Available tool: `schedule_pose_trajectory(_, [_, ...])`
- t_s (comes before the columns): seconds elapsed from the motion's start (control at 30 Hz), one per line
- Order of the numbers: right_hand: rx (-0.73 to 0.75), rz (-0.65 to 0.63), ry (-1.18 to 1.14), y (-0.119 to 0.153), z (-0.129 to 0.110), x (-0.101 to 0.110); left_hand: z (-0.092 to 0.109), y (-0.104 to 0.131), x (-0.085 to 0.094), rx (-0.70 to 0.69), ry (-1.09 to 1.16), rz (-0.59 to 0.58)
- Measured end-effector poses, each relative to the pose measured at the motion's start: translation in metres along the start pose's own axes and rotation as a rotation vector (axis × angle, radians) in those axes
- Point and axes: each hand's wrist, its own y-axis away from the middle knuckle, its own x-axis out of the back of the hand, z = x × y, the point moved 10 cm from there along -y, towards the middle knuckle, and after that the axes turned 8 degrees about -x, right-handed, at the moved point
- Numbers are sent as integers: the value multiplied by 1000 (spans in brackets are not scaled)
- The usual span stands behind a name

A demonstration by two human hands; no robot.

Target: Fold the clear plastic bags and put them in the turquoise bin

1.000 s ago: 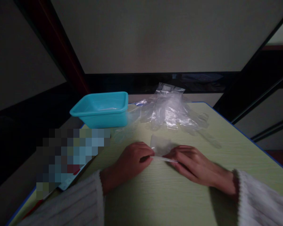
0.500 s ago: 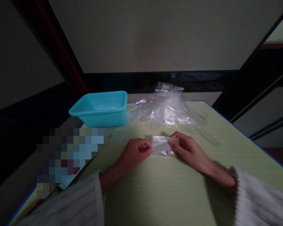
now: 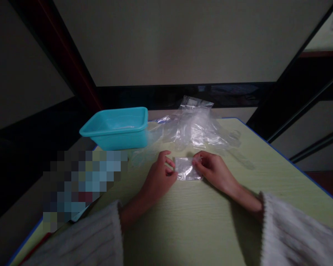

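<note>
A small, flat rectangle of folded clear plastic (image 3: 185, 169) lies low over the table, shiny and creased. My right hand (image 3: 215, 168) pinches its right end between thumb and fingers. At its left edge is my left hand (image 3: 162, 173), fingers curved and apart, the thumb tip close to or touching the plastic; I cannot tell which. Just beyond both hands spreads a crumpled pile of thin clear plastic (image 3: 195, 129) with finger-like ends on its right, similar to disposable gloves. A clear bag (image 3: 197, 102) stands up at the back of the pile.
A turquoise plastic basin (image 3: 119, 140) stands at the back left of the pale table (image 3: 188, 229), which has a blue edge. Left of my left arm lies a blurred-out flat item (image 3: 91, 184). Pale panels with a dark band rise behind the table.
My left fingers have spread apart from their pinch at the plastic's left end. My right hand and the plastic have shifted slightly left, and the plastic lies flatter.
</note>
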Motion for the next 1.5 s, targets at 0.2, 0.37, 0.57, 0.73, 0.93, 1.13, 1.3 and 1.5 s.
schedule_pose_trajectory(0.2, [34,48,71,0,-4,4,-2,1,1,-30,-14,26])
schedule_pose_trajectory(0.37, [87,97,185,2,-6,7,-2,0,1,-38,-2,24])
schedule_pose_trajectory(0.57, [349,263,495,24,-40,17,1,2,4,-20,15,40])
schedule_pose_trajectory(0.73, [504,65,693,47,-52,-12,26,7,12,-236,-181,61])
schedule_pose_trajectory(0.93, [590,-26,810,58,-43,-34,54,27,-23,-585,-548,-281])
schedule_pose_trajectory(1.13, [587,-85,850,57,-32,-42,39,36,-41,-547,-769,-508])
schedule_pose_trajectory(1.3, [554,-110,862,56,-28,-44,36,37,-42,-540,-804,-530])
schedule_pose_trajectory(1.5, [548,-120,861,57,-28,-44,35,36,-43,-522,-825,-550])
